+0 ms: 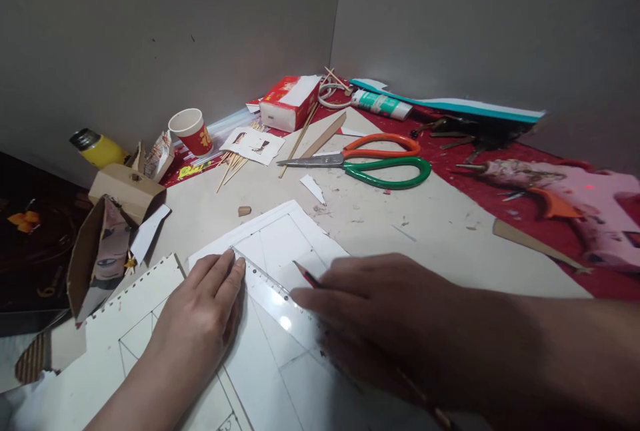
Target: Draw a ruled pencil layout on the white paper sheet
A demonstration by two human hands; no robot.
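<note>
A clear plastic ruler (pixel 273 294) lies slantwise across a white sheet with pencil lines (pixel 280 234). My left hand (pixel 207 294) holds the ruler's upper left end down, its fingers bent and close together and its thumb hidden. In my right hand (pixel 373 308), closed fingers grip a dark pencil (pixel 306 274), its sharpened tip pointing up and left over the sheet. This hand hovers over or rests on the ruler's lower right part; I cannot tell which. Beneath my left forearm, a notebook page (pixel 135 318) shows ruled line drawings.
Scissors (pixel 360 161) with orange and green handles lie ahead. A pink glue gun (pixel 565 198) is at the right. Behind are a paper cup (pixel 191 132), wooden sticks (pixel 233 166), a red-and-white box (pixel 290 103) and a tube (pixel 383 104). Cardboard pieces (pixel 127 191) stand at left. Grey walls meet behind.
</note>
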